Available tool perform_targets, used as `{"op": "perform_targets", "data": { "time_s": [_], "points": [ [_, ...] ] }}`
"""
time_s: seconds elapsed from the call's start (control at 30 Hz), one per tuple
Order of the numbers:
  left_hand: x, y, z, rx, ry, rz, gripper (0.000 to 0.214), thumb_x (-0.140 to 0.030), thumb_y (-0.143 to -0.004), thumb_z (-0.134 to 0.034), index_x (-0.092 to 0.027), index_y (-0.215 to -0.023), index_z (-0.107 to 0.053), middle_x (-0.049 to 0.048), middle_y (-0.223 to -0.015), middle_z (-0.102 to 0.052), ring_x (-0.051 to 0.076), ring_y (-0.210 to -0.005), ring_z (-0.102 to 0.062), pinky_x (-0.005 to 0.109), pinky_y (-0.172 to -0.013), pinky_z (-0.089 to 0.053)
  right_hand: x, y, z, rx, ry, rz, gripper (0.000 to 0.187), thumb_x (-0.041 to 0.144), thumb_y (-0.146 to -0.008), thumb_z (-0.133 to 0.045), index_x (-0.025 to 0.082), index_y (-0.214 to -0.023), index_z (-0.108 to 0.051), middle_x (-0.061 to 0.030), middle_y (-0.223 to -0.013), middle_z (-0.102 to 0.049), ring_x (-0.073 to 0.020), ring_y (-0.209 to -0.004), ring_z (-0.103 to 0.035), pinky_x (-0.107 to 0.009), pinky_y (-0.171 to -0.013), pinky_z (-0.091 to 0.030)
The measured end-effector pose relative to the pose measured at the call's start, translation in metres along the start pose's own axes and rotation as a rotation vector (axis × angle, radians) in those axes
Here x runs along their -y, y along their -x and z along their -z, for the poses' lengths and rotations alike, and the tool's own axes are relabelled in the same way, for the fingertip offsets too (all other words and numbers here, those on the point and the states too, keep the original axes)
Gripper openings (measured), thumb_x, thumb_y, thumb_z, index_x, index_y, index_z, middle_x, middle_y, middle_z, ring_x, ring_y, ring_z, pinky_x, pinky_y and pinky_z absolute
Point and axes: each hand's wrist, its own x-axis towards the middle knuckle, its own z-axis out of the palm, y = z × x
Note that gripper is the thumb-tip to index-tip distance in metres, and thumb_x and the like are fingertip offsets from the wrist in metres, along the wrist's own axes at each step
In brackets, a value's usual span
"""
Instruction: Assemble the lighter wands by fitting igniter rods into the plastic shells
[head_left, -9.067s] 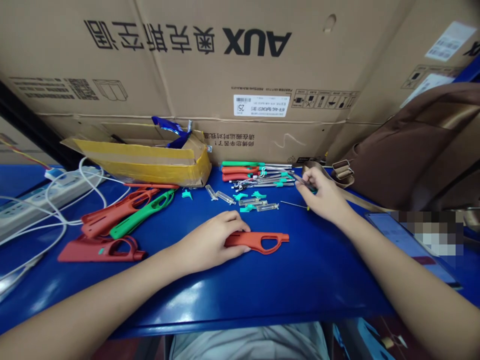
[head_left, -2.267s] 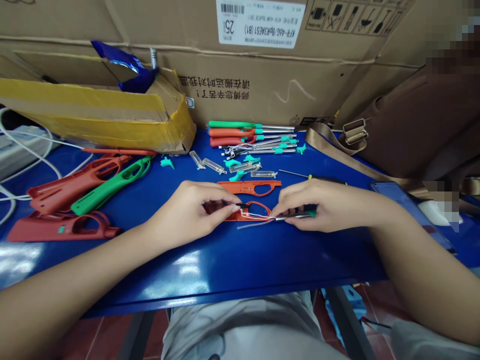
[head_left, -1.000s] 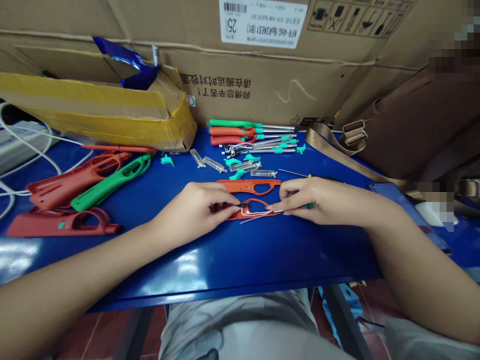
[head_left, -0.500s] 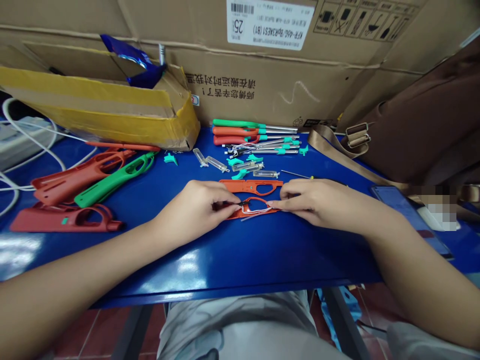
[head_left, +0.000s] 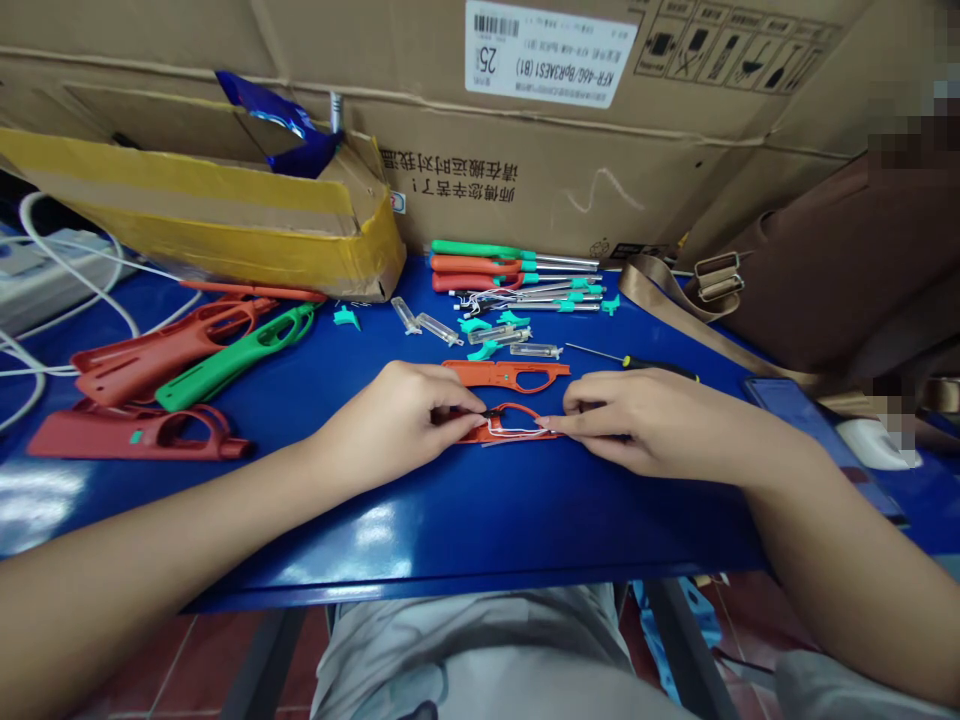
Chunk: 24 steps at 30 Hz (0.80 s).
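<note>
An orange lighter shell half [head_left: 491,433] lies on the blue table with white wires [head_left: 517,431] running along its trigger loop. My left hand [head_left: 409,410] pinches a small black igniter part [head_left: 491,412] at the shell's left portion, and its fingers hide that end. At the shell's right end, my right hand [head_left: 622,420] has its fingertips closed on the shell, where the wires run under them. Just behind sits a second orange shell half [head_left: 510,375]. A screwdriver [head_left: 652,366] rests behind my right hand.
Clear fuel tanks [head_left: 499,334], teal triggers [head_left: 486,350] and metal lighter rods [head_left: 555,299] lie farther back. Red shells [head_left: 135,438] and a green shell [head_left: 225,365] are at left, before a yellow-taped box [head_left: 300,235]. A phone [head_left: 817,430] and a strap [head_left: 697,320] lie at right.
The view has shifted slightly. My right hand has moved a little toward me, uncovering more of the screwdriver. My left hand stays pinched at the black part.
</note>
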Motion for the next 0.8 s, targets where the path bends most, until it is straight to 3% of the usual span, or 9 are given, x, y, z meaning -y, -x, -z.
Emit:
{"op": "perform_targets", "data": {
  "time_s": [0.2, 0.37, 0.47, 0.6, 0.8],
  "points": [
    [0.001, 0.0, 0.0, 0.01, 0.011, -0.009, 0.012, -0.018, -0.091, -0.07, -0.017, -0.096, -0.08, 0.0024, -0.087, -0.078, 0.014, -0.074, -0.071, 0.023, -0.066, -0.052, -0.006, -0.005, -0.005, -0.034, -0.099, 0.024, 0.043, 0.008, -0.098, -0.044, 0.027, -0.122, -0.074, -0.0038, -0.1, -0.074, -0.0169, -0.088, -0.068, -0.027, -0.071, -0.046],
    [0.001, 0.0, 0.0, 0.015, 0.02, -0.012, 0.013, -0.02, -0.092, -0.068, -0.018, -0.096, -0.08, 0.0033, -0.089, -0.078, 0.015, -0.077, -0.072, 0.025, -0.071, -0.055, -0.008, -0.007, -0.009, -0.147, -0.243, -0.037, 0.03, 0.022, -0.101, -0.053, 0.023, -0.123, -0.074, -0.0053, -0.11, -0.078, -0.0188, -0.098, -0.071, -0.03, -0.084, -0.05],
    [0.001, 0.0, -0.001, 0.011, 0.019, -0.011, 0.014, -0.02, -0.092, -0.067, -0.018, -0.097, -0.08, 0.0037, -0.09, -0.078, 0.016, -0.077, -0.072, 0.025, -0.072, -0.055, -0.005, -0.007, -0.006, -0.165, -0.298, -0.101, 0.023, 0.025, -0.099, -0.057, 0.02, -0.112, -0.075, -0.0062, -0.108, -0.077, -0.0192, -0.095, -0.071, -0.031, -0.084, -0.05],
    [0.0, 0.0, -0.001, 0.008, 0.02, -0.009, 0.014, -0.02, -0.092, -0.067, -0.018, -0.097, -0.08, 0.0033, -0.09, -0.078, 0.015, -0.077, -0.072, 0.025, -0.069, -0.055, -0.006, -0.008, -0.003, -0.079, -0.318, -0.143, 0.013, 0.02, -0.092, -0.061, 0.021, -0.093, -0.074, -0.0031, -0.097, -0.076, -0.0171, -0.086, -0.069, -0.029, -0.076, -0.048],
    [0.001, 0.0, -0.001, 0.012, 0.018, -0.006, 0.014, -0.02, -0.092, -0.067, -0.018, -0.096, -0.08, 0.0033, -0.09, -0.078, 0.015, -0.077, -0.072, 0.025, -0.07, -0.055, -0.01, -0.012, -0.01, -0.067, -0.428, -0.16, 0.012, 0.019, -0.093, -0.062, 0.019, -0.088, -0.073, -0.0026, -0.09, -0.075, -0.015, -0.08, -0.067, -0.027, -0.073, -0.047]
  ]
}}
